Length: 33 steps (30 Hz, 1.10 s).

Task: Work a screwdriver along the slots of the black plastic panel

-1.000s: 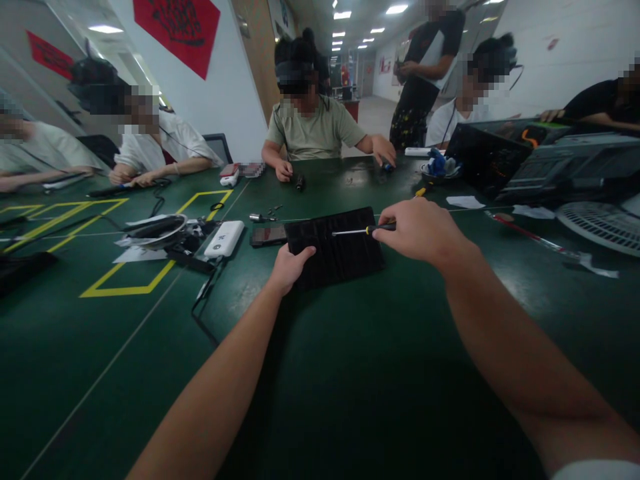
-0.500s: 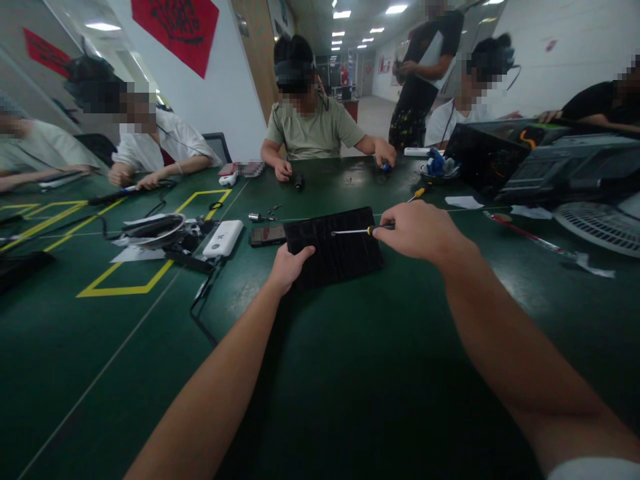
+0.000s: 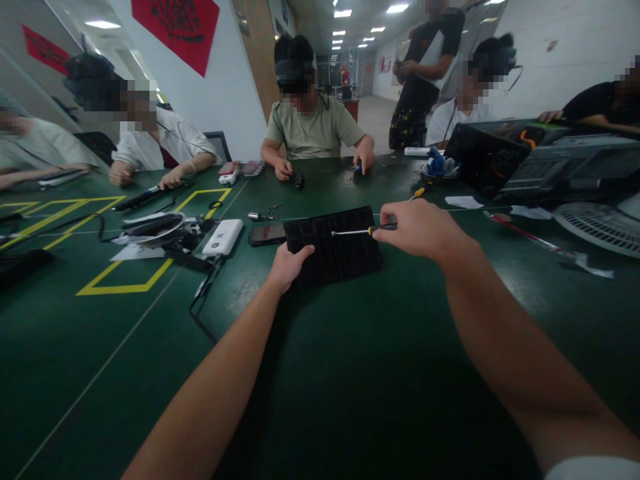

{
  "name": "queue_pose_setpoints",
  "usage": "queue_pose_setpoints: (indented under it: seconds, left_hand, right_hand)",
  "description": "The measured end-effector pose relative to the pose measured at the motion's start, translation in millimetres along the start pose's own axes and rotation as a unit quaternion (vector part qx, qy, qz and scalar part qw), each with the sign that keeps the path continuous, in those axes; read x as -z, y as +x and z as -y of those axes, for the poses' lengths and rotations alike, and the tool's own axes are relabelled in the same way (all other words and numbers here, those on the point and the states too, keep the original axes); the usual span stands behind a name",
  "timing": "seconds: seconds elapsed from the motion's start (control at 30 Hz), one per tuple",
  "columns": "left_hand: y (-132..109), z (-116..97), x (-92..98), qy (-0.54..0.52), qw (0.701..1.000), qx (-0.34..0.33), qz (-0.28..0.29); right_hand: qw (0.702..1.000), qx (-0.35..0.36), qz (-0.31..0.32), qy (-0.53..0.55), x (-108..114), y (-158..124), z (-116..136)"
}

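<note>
My left hand [image 3: 290, 265] grips the lower left edge of a flat black panel [image 3: 345, 257], its thumb lying across the front. The panel is tilted up above the green table and has slots or ribs in its face. In my right hand [image 3: 425, 230] is a screwdriver [image 3: 353, 232] with a black and yellow handle, fingers closed around it. Its metal shaft points left across the panel, and the tip meets a small shiny spot, perhaps a screw, near the panel's upper middle. A phone-like dark object [image 3: 267, 233] lies behind the panel's left edge.
A white power bank [image 3: 223, 238] with a cable and a cluttered device [image 3: 160, 230] lie to the left. Small metal parts [image 3: 263, 215] are behind the panel. A yellow-handled tool [image 3: 418, 193], a computer case [image 3: 565, 160] and a fan grille [image 3: 600, 227] are at right. Co-workers sit around.
My hands, the panel and the screwdriver stay almost in place. Across the table, a co-worker's hand with a blue object has moved left; another co-worker at left has shifted a dark rod-like tool.
</note>
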<state>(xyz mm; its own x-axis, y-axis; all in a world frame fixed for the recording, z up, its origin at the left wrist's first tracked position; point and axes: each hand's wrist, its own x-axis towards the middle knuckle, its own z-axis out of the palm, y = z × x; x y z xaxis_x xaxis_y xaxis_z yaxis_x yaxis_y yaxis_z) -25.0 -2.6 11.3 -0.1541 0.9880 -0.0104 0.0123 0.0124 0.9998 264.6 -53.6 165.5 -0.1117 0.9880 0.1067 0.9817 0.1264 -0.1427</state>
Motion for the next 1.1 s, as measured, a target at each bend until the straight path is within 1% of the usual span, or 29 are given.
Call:
queue_pose_setpoints:
  seconds: [0.17, 0.33, 0.43, 0.63, 0.9, 1.1]
  left_hand:
    - [-0.6, -1.5, -0.4, -0.004, 1.000, 0.001, 0.000]
    - [-1.5, -2.5, -1.3, 0.001, 1.000, -0.001, 0.001]
    - [-1.1, -2.1, -1.6, 0.002, 1.000, 0.002, -0.001]
    - [0.5, 0.2, -1.1, 0.000, 1.000, -0.002, -0.001]
    - [-0.5, -1.6, -2.0, 0.007, 1.000, -0.004, 0.000]
    - [0.2, 0.0, 0.1, 0.002, 1.000, 0.000, 0.009]
  right_hand:
    - [1.000, 0.015, 0.001, -0.004, 0.9, 0.0, 0.7]
    - [0.999, 0.022, -0.040, 0.003, 2.4, -0.7, -1.8]
    - [0.999, 0.018, -0.051, 0.009, 1.9, -0.3, -1.6]
    - [0.999, 0.010, -0.038, 0.003, 1.2, -0.4, 2.9]
    - [1.000, 0.010, -0.028, 0.009, -0.6, 1.7, 1.4]
    - [1.000, -0.004, 0.000, -0.003, -1.3, 2.0, 2.2]
